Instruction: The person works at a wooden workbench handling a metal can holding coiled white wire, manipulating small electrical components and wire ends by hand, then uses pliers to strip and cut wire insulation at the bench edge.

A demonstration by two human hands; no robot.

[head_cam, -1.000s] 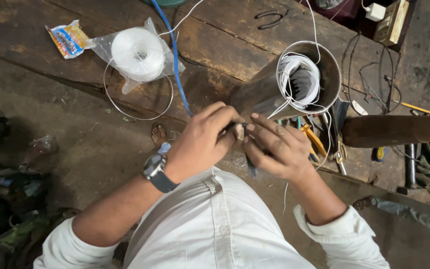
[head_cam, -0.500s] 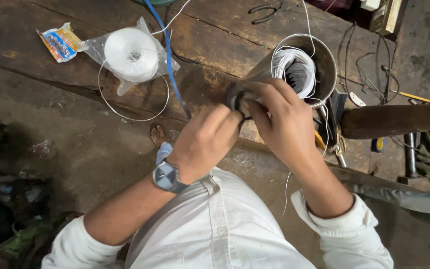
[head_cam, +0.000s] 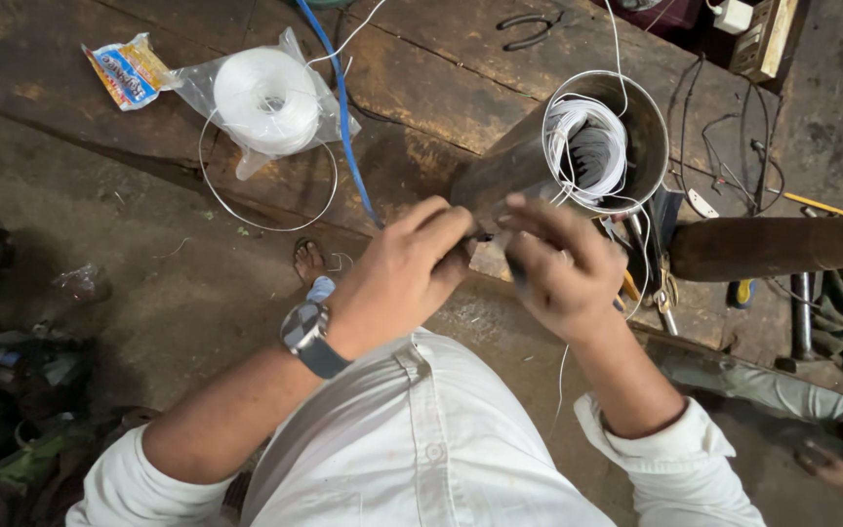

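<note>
Looking straight down past a white shirt, I've got both hands meeting in front of the chest, just at the near edge of a worn wooden bench (head_cam: 187,107). Left hand (head_cam: 397,278), the one with the wristwatch (head_cam: 306,332), is curled up with fingertips pinched on something small and dark (head_cam: 480,237). Right hand (head_cam: 558,268) is curled the same way, fingertips right against the same little piece, so both are nipping it between them. Honestly can't tell what the piece is, too tiny and half hidden by the fingers. A thin white wire (head_cam: 563,376) hangs down below the right hand. Just beyond the knuckles there's a big metal cylinder (head_cam: 539,146) lying on the bench with its open end facing up at me, and white wire coils (head_cam: 587,146) are stuffed inside the bore. Further left on the bench sits a spool of white thread in a clear plastic bag (head_cam: 265,98), with a loose ring of wire around it and a small printed packet (head_cam: 129,70) beside that. A blue cable (head_cam: 343,107) runs diagonally across the wood, and a rusty brown pipe (head_cam: 782,244) lies off to the right.
</note>
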